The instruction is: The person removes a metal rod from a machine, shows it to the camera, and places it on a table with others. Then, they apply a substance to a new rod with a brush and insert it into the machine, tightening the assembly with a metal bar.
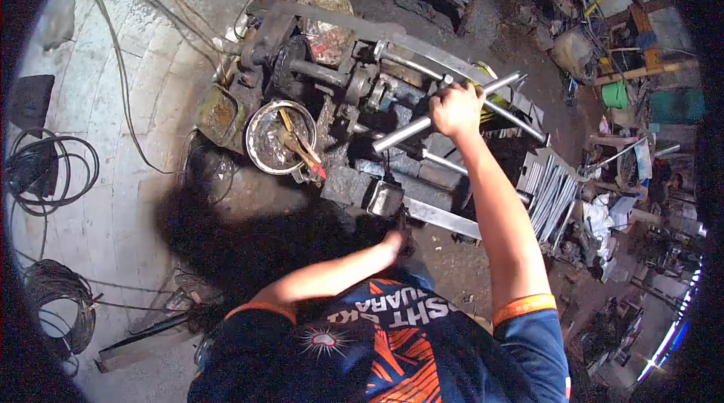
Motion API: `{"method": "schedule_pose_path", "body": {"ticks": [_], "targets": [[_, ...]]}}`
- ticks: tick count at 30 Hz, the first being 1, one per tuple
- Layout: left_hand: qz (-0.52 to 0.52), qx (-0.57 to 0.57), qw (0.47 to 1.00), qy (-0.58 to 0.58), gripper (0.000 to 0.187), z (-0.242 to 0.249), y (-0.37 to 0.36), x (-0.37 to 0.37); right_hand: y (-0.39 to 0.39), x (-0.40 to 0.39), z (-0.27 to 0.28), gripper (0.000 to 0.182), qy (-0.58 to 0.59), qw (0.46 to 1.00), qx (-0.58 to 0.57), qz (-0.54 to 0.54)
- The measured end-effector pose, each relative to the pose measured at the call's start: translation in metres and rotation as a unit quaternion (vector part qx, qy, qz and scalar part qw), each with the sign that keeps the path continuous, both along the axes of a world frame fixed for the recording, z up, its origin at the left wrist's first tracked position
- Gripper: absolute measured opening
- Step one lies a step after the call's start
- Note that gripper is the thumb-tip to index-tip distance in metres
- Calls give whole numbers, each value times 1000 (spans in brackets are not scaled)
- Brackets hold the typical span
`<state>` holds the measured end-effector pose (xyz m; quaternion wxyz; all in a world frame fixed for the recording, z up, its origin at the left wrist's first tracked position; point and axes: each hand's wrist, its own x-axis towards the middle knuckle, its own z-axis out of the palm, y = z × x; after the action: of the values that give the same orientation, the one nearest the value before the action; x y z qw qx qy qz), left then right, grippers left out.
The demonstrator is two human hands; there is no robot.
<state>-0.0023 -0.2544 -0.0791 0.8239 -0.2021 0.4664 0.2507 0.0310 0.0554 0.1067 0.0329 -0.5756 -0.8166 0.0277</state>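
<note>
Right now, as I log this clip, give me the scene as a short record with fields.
Right hand: closed around a metal rod, over the machine
Right hand location: right hand
Held item: metal rod, lying diagonally across the view
Left hand: left hand, beside a dark lever; grip unclear
Equipment: greasy machine
Container: round bucket, tool across its rim
Stock: bundle of thin rods
Floor: coiled cable

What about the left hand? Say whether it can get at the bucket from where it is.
Probably yes: the bucket is open on top, and nothing solid seems to stand between it and the left hand. That hand would likely first have to leave the dark handle it appears to touch.
</note>
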Motion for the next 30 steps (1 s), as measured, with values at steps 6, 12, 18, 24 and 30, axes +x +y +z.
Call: {"method": "schedule_pose_path", "body": {"ticks": [6,12,18,24,30], "targets": [[25,18,1000,-1,27,25,4,-9,2,3,-1,37,6,1000,-4,-7],[31,-3,999,-26,29,61,20,-15,-1,-1,10,39,12,1000,-22,5],[42,8,999,-21,31,14,2,-9,-2,-6,14,40,-1,999,-32,3],[59,1,998,14,27,35,7,-10,-2,-3,8,39,-3,1000,4,13],[60,8,998,-20,25,36,6,-9,-2,1,5,37,7,999,28,21]]}}
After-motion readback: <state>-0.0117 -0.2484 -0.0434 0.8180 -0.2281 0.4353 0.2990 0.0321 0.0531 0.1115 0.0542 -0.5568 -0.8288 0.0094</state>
